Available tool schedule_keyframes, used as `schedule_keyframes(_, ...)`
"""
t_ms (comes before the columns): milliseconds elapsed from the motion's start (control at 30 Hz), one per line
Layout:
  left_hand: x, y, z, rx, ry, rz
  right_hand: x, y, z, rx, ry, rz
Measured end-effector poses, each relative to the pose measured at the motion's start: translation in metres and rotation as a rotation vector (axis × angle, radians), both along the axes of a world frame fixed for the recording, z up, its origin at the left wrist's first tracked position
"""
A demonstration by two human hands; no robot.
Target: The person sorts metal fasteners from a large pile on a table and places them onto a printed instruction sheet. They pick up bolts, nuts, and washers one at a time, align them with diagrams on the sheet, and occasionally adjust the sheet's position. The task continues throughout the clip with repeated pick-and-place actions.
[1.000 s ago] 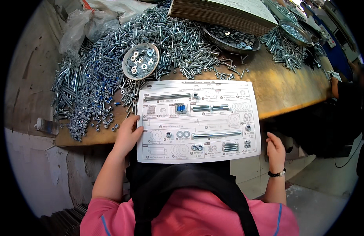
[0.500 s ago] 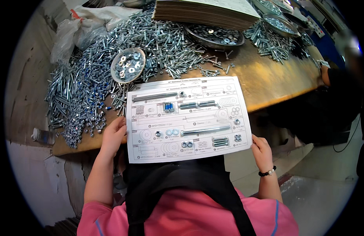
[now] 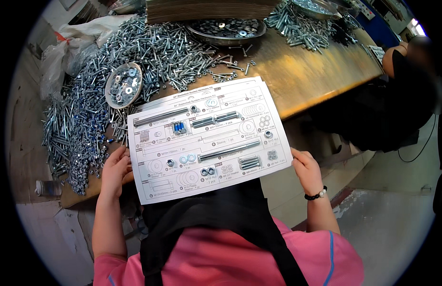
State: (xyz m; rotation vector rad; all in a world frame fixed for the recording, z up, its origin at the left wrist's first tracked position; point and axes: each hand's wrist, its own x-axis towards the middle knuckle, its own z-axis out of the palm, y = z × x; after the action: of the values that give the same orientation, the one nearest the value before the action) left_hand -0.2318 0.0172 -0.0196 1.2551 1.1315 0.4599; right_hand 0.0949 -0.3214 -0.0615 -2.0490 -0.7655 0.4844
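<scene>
A large white printed card [image 3: 218, 138] is held out level in front of me, over the table's near edge. Metal bolts, nuts, washers and a few blue-tipped screws lie or are fixed on its printed outlines; other outlines hold only drawings. A doubled far edge suggests another sheet beneath. My right hand [image 3: 306, 171], with a dark bead bracelet, pinches the card's right edge between thumb and fingers. At the left edge my left hand [image 3: 117, 170] is closed on the card, its fingertips partly hidden beneath.
Heaped bolts [image 3: 163, 52] cover the table's left side, with a dish of washers [image 3: 124, 86] on them. A metal bowl of dark washers [image 3: 225, 32] stands below a cardboard stack [image 3: 206, 10]. Another person's arm [image 3: 389, 59] rests at the table's right end.
The view has shifted, so table and heaps sit further left in the picture. The card has moved left in view and tilts more, its right side higher. Both hands keep hold of it.
</scene>
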Motion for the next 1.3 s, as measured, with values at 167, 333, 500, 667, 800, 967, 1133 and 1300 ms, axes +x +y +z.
schedule_keyframes(167, 0.013, -0.002, -0.004, -0.149, -0.035, -0.073, 0.021, -0.011, -0.005, 0.076, 0.285, -0.163)
schedule_keyframes(333, 0.051, -0.019, -0.004, -0.144, 0.027, -0.209, 0.051, -0.016, 0.010, 0.123, 0.500, -0.303)
schedule_keyframes(500, 0.084, -0.031, -0.014, -0.163, 0.030, -0.280, 0.100, -0.028, -0.001, -0.021, 0.127, -0.320)
schedule_keyframes(667, 0.111, -0.040, -0.014, -0.167, 0.008, -0.288, 0.121, -0.001, 0.020, -0.119, -0.466, -0.105)
schedule_keyframes(800, 0.124, -0.042, -0.013, -0.154, 0.024, -0.298, 0.123, 0.032, 0.030, -0.317, -0.583, 0.040)
schedule_keyframes(967, 0.131, -0.042, -0.012, -0.147, 0.039, -0.303, 0.134, 0.034, 0.027, -0.492, -0.559, 0.102)
schedule_keyframes(1133, 0.133, -0.042, -0.010, -0.171, 0.076, -0.313, 0.139, 0.027, 0.032, -0.448, -0.503, 0.051)
schedule_keyframes(1300, 0.136, -0.046, -0.006, -0.206, 0.038, -0.308, 0.173, 0.008, 0.050, 0.193, 0.314, -0.292)
